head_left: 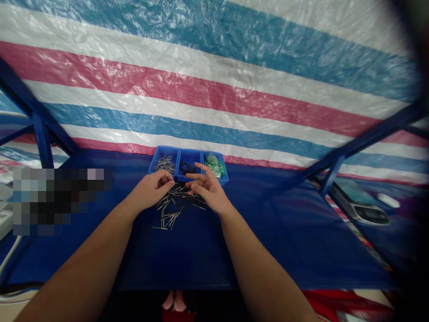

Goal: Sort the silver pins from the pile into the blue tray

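Note:
My left hand (154, 189) is at the near edge of the left tray compartment, thumb and fingers closed in a pinch; anything between them is too small to make out. My right hand (210, 188) hovers by the middle and right compartments with fingers apart. Between and below the hands lies a loose pile of thin metal pins (171, 218), some silver, some dark. The blue three-part tray (190, 155) stands behind the pile. It holds short silver metal pieces (165, 164) on the left, black pieces (186, 169) in the middle and green translucent pieces (214, 164) on the right.
The blue tabletop (284, 232) stretches to both sides. A striped plastic sheet (208, 94) hangs behind it. Blue metal frame bars (43, 141) stand at both sides. A digital scale (367, 210) sits at far right. A pixelated patch covers the left end.

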{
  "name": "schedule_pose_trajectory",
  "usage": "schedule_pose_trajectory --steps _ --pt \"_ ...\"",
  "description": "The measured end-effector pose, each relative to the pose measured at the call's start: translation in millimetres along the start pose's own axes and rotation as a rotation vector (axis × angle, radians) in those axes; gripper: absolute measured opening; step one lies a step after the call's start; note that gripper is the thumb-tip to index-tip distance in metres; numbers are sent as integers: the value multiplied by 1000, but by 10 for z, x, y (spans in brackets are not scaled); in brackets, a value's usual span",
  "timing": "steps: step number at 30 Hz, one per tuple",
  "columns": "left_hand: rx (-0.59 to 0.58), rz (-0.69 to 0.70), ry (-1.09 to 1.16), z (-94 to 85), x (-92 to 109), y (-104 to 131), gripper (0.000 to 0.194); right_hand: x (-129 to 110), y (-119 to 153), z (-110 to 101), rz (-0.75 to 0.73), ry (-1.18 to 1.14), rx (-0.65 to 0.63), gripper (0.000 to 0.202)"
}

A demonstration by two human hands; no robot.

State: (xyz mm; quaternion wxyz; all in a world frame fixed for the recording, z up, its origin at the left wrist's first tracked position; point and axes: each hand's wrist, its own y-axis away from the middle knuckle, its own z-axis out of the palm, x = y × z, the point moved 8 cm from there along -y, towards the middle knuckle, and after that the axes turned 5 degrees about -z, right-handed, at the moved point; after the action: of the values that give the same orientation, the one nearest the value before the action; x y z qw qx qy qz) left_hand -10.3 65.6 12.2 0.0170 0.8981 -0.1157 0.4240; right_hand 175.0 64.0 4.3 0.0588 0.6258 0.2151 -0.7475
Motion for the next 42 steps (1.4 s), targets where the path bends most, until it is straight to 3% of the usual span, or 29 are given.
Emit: schedule_pose_trajectory --steps 2,5,9,15,32,42 --pt "-8 1 -27 7 11 3 23 12 12 10 -4 71 -14 61" --pt "-34 1 -83 16 12 8 23 3 49 55 -15 262 -74 33" --pt "-155 22 -212 113 4 33 20 -103 92 163 -100 635 -202 10" --pt "-242 66 -348 252 9 52 19 -79 153 340 -172 998 -431 22" --pt "-222 42 -398 236 -23 31 14 -22 127 390 -125 1154 -405 7" --pt "-165 -47 -477 81 -152 32 15 9 136 361 -114 1178 -377 4"
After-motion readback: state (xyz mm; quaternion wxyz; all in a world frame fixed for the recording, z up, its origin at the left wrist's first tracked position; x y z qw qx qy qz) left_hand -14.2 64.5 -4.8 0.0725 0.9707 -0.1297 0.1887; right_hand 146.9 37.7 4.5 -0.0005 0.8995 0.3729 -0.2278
